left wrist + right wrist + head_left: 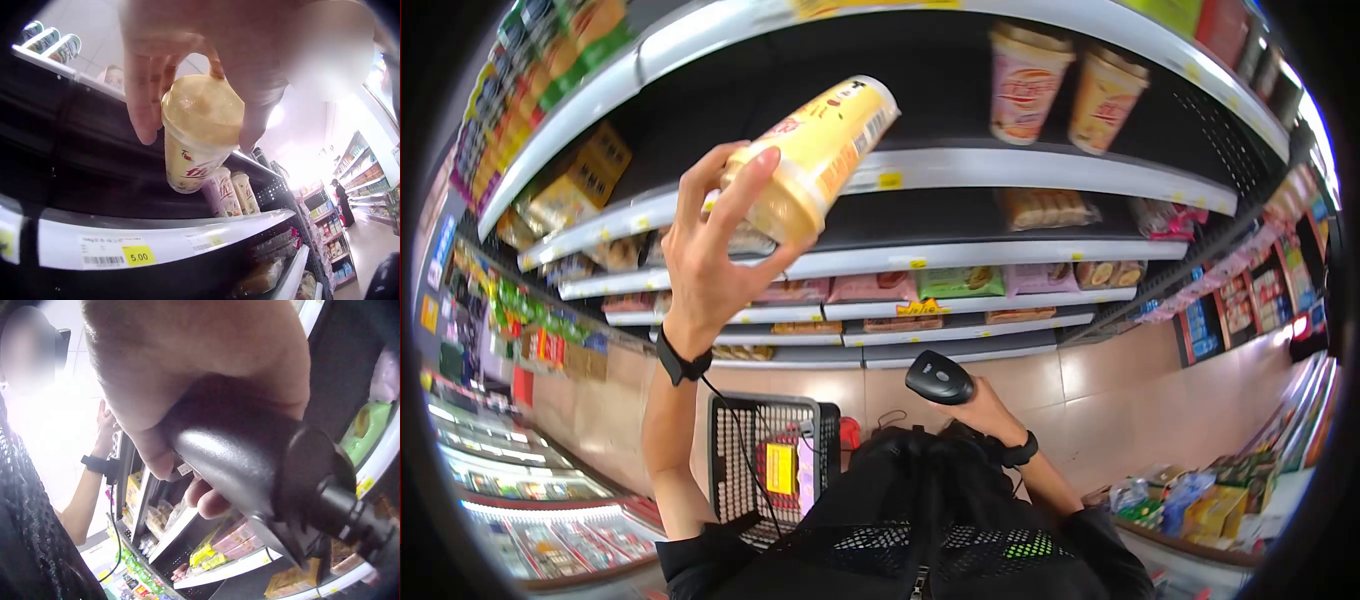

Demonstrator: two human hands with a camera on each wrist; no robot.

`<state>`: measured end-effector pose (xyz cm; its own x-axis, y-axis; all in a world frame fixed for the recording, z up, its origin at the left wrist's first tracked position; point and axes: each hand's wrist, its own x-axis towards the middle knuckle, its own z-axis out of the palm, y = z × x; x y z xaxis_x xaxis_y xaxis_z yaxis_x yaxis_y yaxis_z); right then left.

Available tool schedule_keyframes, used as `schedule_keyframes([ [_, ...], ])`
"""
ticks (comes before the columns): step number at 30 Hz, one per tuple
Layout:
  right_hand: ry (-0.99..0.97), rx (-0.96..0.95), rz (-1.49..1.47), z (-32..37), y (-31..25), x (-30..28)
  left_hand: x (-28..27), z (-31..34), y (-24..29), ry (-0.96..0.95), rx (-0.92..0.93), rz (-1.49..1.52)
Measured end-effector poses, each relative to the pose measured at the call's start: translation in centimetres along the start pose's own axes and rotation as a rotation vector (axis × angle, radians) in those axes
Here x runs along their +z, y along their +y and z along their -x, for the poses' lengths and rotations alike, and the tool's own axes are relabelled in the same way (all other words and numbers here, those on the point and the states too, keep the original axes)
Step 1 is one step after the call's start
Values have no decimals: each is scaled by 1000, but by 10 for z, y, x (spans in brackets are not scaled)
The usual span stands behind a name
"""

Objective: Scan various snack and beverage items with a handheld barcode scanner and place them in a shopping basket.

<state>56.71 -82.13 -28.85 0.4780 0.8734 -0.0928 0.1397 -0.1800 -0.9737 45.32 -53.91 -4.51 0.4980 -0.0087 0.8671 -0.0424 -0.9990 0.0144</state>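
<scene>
My left hand (718, 235) grips a yellow lidded drink cup (830, 135) by its lid end, fingers on one side and thumb on the other. The cup is tilted in front of the upper shelf, its printed side and barcode showing in the head view. From the left wrist, the cup (199, 147) hangs below the palm, its translucent lid toward the camera. Low by the body, my right hand (980, 408) holds a black handheld barcode scanner (938, 378). In the right wrist view the fingers wrap round the scanner's handle (231, 456), a cable leaving its end.
Two similar cups, one purple (1028, 85) and one yellow (1108, 100), stand at the right of the upper shelf. Packaged breads (1045, 208) fill lower shelves. A dark shopping basket (730, 440) with a few items sits by my left side. A price label (139, 256) marks the shelf edge.
</scene>
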Motion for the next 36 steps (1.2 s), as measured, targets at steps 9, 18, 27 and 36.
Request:
schedule_keyframes([
  [9,134,86,-13,29,20,-56,55,-87,-1,-298,-39,-14],
  [18,98,37,-108,15,54,-72,102,-121,-34,-225,-383,312],
  [27,37,46,-91,2,58,-89,113,-133,-28,-261,-565,630],
  [36,32,4,-93,-9,67,-88,120,-118,-22,-192,-557,586],
])
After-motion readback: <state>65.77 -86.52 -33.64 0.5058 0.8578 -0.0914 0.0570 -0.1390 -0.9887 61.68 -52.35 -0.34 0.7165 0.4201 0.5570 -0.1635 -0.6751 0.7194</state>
